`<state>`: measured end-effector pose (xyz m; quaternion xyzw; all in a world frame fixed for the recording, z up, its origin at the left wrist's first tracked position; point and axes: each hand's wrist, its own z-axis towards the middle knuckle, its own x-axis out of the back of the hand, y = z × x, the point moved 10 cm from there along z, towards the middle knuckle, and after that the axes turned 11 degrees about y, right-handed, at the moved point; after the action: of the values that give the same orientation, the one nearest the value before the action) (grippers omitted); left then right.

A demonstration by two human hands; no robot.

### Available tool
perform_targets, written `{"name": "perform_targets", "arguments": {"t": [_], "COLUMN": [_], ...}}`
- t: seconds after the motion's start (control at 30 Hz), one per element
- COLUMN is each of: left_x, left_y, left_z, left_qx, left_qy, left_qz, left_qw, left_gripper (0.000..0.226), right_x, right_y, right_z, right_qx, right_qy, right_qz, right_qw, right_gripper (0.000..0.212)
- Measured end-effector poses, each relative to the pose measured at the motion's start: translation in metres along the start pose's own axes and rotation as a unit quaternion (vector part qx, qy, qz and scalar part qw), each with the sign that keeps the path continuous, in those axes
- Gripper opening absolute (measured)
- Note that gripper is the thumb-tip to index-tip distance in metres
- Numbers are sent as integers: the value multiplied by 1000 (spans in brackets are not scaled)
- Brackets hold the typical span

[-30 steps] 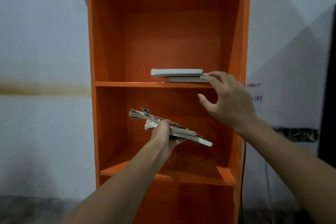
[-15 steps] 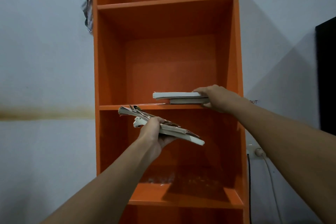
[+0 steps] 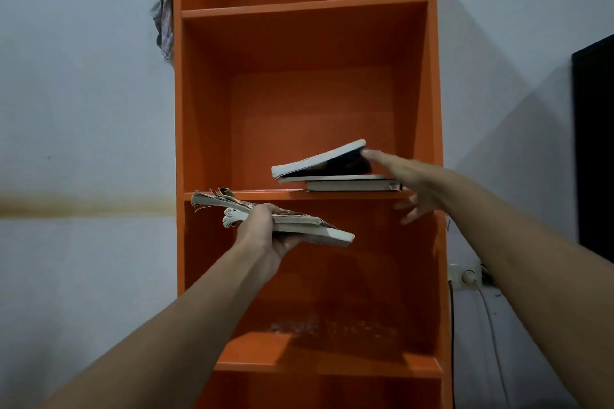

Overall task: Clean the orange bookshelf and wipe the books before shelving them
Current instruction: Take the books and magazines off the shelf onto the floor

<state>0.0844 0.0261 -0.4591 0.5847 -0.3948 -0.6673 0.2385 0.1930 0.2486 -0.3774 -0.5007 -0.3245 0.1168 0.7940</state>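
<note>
Against a pale wall [image 3: 83, 93], an orange bookshelf [image 3: 309, 103] fills the centre of the frame, its compartments bare apart from a small stack [image 3: 352, 184] of books lying flat on the middle shelf board [image 3: 246, 195], towards the right side. A dark panel [image 3: 594, 143] cuts into the right edge of the frame. Two bare arms reach in from the bottom corners. The right hand [image 3: 412, 183], at centre right, is spread with straight fingers, and its fingertips [image 3: 370, 153] touch the raised right end of the top book [image 3: 319, 159], which is tilted, its left end resting on the stack and its right end lifted clear. The left hand [image 3: 265, 229], just below and in front of the shelf board at centre, grips a bundle of worn books [image 3: 305, 226] with curled page corners, held nearly level and sloping slightly down to the right. The stack lies above and to the right of that bundle, and both run long-ways left to right along the shelf board. The right hand, already at the stack, is much the nearer; the bundle probably has to rise over the board's front edge and travel right to join it. A crumpled cloth [image 3: 165, 10] hangs beside the bookshelf at upper left, and a white plug [image 3: 468, 276] with its cable sits low on the right.
</note>
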Motion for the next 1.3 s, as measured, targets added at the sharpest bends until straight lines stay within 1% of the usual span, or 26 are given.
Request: {"name": "perform_targets", "arguments": {"t": [0.03,0.07,0.1,0.17,0.23,0.33,0.4,0.47,0.6,0.67,0.73,0.77,0.8,0.83,0.9,0.97,1.03,1.1,1.13,1.17,1.2,1.23,1.3], "left_x": [0,1,1,3,5,8,10,12,19,22,26,27,28,29,32,38,48,58,64,72,79,84,96], "left_y": [0,1,1,3,5,3,2,2,5,8,12,15,17,19,21,23,22,17,12,6,0,-6,-19], "left_z": [0,0,0,1,1,1,0,-1,-3,-3,-4,-4,-3,-4,-7,-9,-13,-15,-15,-16,-16,-16,-19], "left_qx": [-1,-1,0,-1,-6,-7,-9,-10,-14,-19,-27,-31,-35,-36,-41,-46,-54,-63,-64,-62,-57,-51,-37], "left_qy": [5,10,15,23,29,37,42,42,36,34,35,34,34,34,27,27,31,29,30,32,30,27,23], "left_qz": [-1,-1,-3,-5,-3,0,6,11,20,24,21,19,16,14,17,27,48,72,75,74,66,59,44], "left_qw": [1000,1000,1000,1000,1000,999,999,999,999,999,999,999,999,999,999,998,997,995,995,995,996,997,998], "left_gripper": [10,8,8,6,4,4,4,5,8,7,6,7,10,13,12,8,5,6,7,9,11,12,17], "right_x": [-11,-16,-17,-14,-16,-24,-32,-37,-38,-43,-51,-55,-61,-67,-79,-90,-101,-107,-110,-113,-113,-111,-108], "right_y": [3,3,2,0,-3,-1,-2,-2,-5,-2,7,14,20,26,33,37,40,47,55,63,68,71,79], "right_z": [-6,-11,-12,-9,-8,-12,-14,-15,-21,-25,-31,-36,-41,-47,-59,-62,-63,-64,-62,-64,-70,-77,-93], "right_qx": [-42,-63,-74,-97,-113,-123,-130,-143,-146,-133,-124,-126,-128,-132,-136,-149,-156,-155,-148,-143,-134,-125,-115], "right_qy": [-54,-83,-95,-93,-77,-32,-17,-14,3,15,37,45,39,27,-10,-25,-22,-1,11,19,23,27,29], "right_qz": [48,86,123,209,276,271,272,292,359,397,426,435,442,444,432,443,470,504,514,512,511,516,520], "right_qw": [997,991,985,969,951,954,953,946,922,908,895,891,887,886,891,884,869,850,845,847,849,847,846], "right_gripper": [79,62,54,55,48,46,36,28,24,28,50,57,56,51,43,48,63,87,101,112,112,102,70]}}
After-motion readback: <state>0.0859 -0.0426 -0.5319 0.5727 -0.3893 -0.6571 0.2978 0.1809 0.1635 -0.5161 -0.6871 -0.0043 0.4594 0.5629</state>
